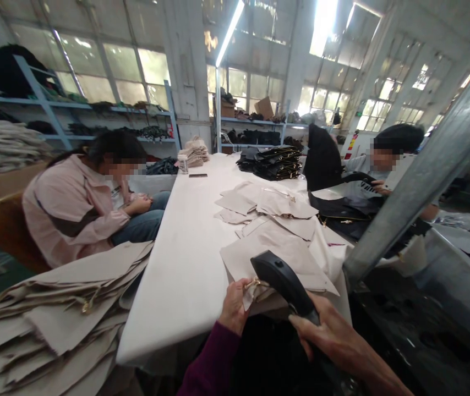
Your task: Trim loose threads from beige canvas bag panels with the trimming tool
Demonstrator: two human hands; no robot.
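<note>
The right hand (326,330) grips a black padded bag handle (284,281). The left hand (233,307) closes on a beige fabric panel (284,258) and gold clasp (256,284), just beside it.

A black bag (272,357) sits low in the view, its body too dark to make out in detail. A stiff, curved black handle (283,279) arches up from it, slanting from 10 o'clock down to 4 o'clock, with a small round stud near its top. A small gold metal fitting (256,285) lies at the handle's 9 o'clock end, against a folded beige fabric sheet (276,259) that spreads behind the handle toward 12 o'clock. The left hand (233,306) pinches the sheet's edge beside the fitting, while the right hand (334,333) rests against the handle's lower end.
</note>
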